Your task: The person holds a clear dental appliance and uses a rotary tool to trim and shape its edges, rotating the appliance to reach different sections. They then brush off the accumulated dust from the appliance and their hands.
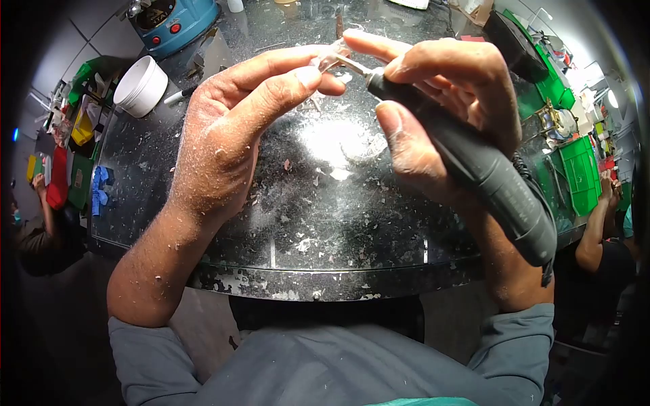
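A person bends to close work at a dark, scuffed table (pixel 267 233), both hands raised above its surface and brought nearly together. The left hand (pixel 227 125) pinches a small clear piece (pixel 329 55) between thumb and fingers, holding it up off the table at the far middle of the scene. The right hand (pixel 474 64) is closed around a thick black hand tool (pixel 474 152), its thin metal tip (pixel 352 65) angled left to the piece. Whether the right forefinger also touches the piece is too fine to tell.

The step in hand appears to be shaping or trimming with the tip; pale dust on the left hand and flakes across the table fit that reading. The next move, by this view, calls for a firm left pinch, a steady tip and fingertips clear of its path.

At far left stand a white tub (pixel 141 86) and a blue machine (pixel 175 28); a crumpled blue item (pixel 100 189) lies near the table's left edge. Green trays (pixel 579 177) line the right side.
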{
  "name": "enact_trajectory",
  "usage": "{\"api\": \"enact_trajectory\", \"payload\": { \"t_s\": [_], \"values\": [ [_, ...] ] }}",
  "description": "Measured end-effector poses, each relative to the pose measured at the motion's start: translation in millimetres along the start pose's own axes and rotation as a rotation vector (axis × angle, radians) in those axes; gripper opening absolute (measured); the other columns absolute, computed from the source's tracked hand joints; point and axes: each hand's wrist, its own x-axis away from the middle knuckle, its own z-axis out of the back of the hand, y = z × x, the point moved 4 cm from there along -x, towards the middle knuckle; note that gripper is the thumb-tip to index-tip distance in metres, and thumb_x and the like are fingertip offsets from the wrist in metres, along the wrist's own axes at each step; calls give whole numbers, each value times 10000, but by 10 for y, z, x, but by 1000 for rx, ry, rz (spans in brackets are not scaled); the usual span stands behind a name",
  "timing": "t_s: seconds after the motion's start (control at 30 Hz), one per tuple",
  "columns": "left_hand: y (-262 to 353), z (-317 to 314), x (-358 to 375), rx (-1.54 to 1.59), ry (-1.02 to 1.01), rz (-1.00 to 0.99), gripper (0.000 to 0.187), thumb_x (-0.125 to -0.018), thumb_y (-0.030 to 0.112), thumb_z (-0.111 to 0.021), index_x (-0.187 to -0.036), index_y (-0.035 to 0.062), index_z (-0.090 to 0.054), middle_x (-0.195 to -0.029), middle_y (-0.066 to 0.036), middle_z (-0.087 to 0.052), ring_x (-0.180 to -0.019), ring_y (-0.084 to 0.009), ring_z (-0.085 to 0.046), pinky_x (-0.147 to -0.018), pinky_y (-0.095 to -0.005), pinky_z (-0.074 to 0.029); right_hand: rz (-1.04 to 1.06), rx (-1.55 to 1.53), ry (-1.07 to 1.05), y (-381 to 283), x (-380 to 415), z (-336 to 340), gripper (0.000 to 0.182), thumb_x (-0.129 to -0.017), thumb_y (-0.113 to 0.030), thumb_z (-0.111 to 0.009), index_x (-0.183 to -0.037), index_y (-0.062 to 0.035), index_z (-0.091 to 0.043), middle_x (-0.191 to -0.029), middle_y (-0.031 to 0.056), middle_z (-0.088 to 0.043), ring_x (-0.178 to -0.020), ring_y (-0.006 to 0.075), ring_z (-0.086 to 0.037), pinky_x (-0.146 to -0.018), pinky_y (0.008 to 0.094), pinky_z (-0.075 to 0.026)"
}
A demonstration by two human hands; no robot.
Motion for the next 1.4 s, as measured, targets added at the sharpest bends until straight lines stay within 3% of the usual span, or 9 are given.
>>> {"api": "enact_trajectory", "payload": {
  "t_s": [0.4,0.47,0.7,0.8,0.9,0.97,1.2,1.3,1.4],
  "values": [
    [110,-56,57,-293,70,-119,347,-902,153,-579,-1197,-29,-601,-1098,-124,-655,-1040,-164,-605,-992,-327,-403,-38,-2,138,24,-51,2,372,-776,66,-618,-1088,4,-427,-953,114,-535,-1071,363,-612,-970,480,-469],
    [113,-61,50,-250,100,-95,347,-896,138,-585,-1197,-33,-599,-1097,-127,-654,-1047,-169,-604,-984,-316,-410,222,-52,-132,148,-33,90,373,-773,56,-617,-1089,0,-428,-908,110,-534,-1046,361,-618,-968,503,-459],
    [137,-54,58,-325,85,-151,343,-896,134,-583,-1197,-28,-601,-1098,-129,-654,-1056,-168,-600,-986,-306,-407,88,-60,38,86,-31,14,368,-785,25,-618,-1097,-10,-426,-873,109,-533,-1033,348,-618,-973,541,-442],
    [144,-45,54,-408,97,-171,336,-897,133,-581,-1193,-23,-606,-1104,-129,-652,-1065,-169,-598,-988,-305,-406,261,46,-81,52,-47,16,366,-792,15,-619,-1099,-18,-424,-889,111,-534,-1056,358,-610,-988,548,-425],
    [145,-38,52,-426,64,-201,333,-898,133,-580,-1192,-20,-608,-1111,-128,-650,-1067,-171,-598,-989,-306,-407,65,10,-32,69,-39,27,361,-792,9,-622,-1094,-25,-426,-897,111,-538,-1069,360,-606,-1000,540,-413],
    [153,-46,55,-445,82,-189,338,-898,137,-582,-1194,-24,-604,-1113,-130,-648,-1071,-173,-598,-991,-307,-410,191,18,-27,86,-32,23,355,-788,14,-616,-1087,-26,-429,-897,113,-541,-1067,357,-609,-1012,542,-402],
    [146,-62,55,-415,64,-166,342,-895,122,-581,-1199,-33,-598,-1135,-139,-642,-1080,-177,-596,-994,-311,-415,217,26,-38,65,-39,41,354,-778,20,-602,-1083,-23,-430,-901,112,-544,-1072,367,-609,-1020,546,-388],
    [137,-67,60,-351,104,-157,336,-896,110,-573,-1199,-35,-598,-1143,-140,-639,-1075,-174,-596,-990,-304,-413,94,-32,-9,73,-50,43,346,-781,9,-603,-1081,-23,-432,-896,105,-544,-1072,372,-609,-1021,556,-379],
    [149,-69,58,-351,102,-172,332,-900,111,-574,-1197,-35,-598,-1145,-136,-638,-1074,-170,-594,-987,-297,-411,219,-60,-47,122,-25,57,342,-790,-2,-598,-1086,-25,-430,-900,103,-543,-1074,373,-607,-1018,567,-375]
  ]
}}
